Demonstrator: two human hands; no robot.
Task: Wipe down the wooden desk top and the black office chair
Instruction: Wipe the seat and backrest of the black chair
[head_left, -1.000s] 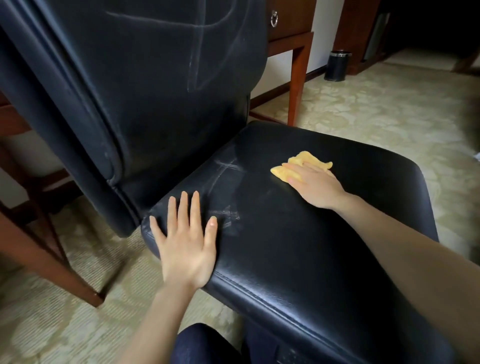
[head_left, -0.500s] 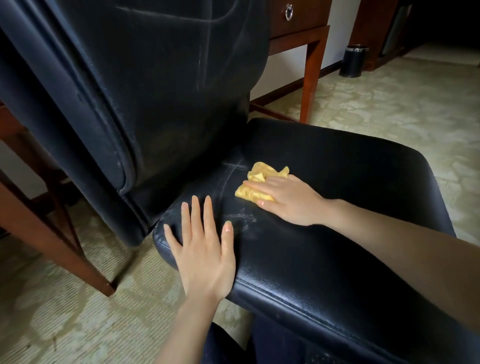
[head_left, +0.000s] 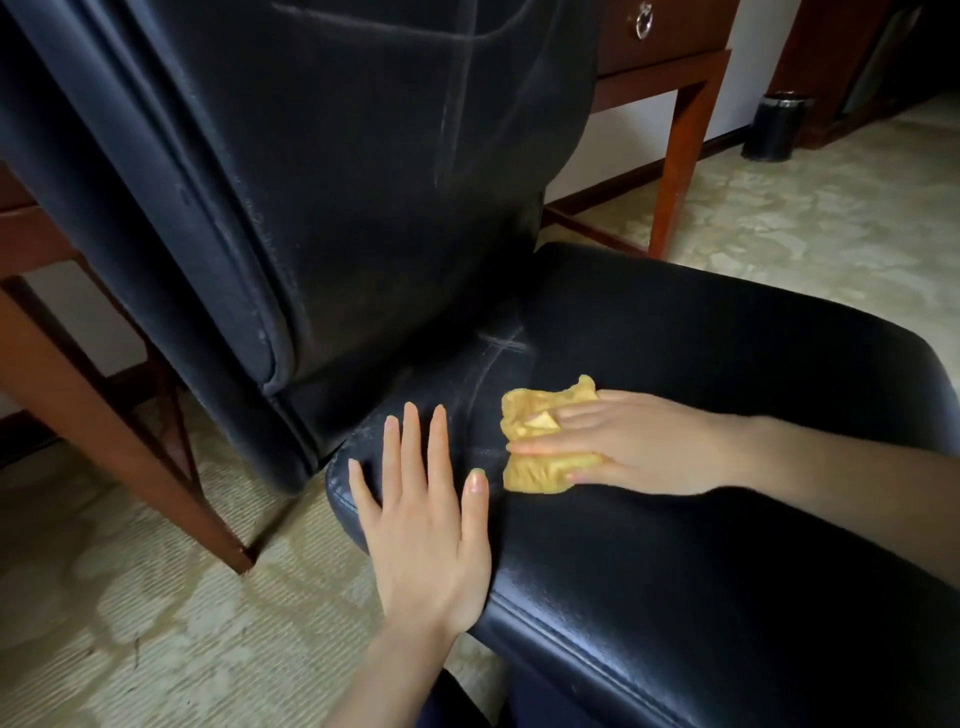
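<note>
The black office chair fills most of the view, its seat in front of me and its tall backrest rising at the left. A crumpled yellow cloth lies on the seat near its left rear corner. My right hand presses flat on the cloth with straight fingers. My left hand rests flat on the seat's left edge, fingers spread, just left of the cloth. Pale wipe streaks show on the seat and backrest. Of the wooden desk only a drawer front and legs are visible behind the chair.
A desk leg stands behind the seat at the right, and another slanted wooden leg stands on the left. A small black bin sits by the wall at the far right. Patterned beige carpet covers the floor.
My right hand has slid the yellow cloth leftward and toward me across the seat, ending close beside my left hand. My left hand has stayed on the seat's edge.
</note>
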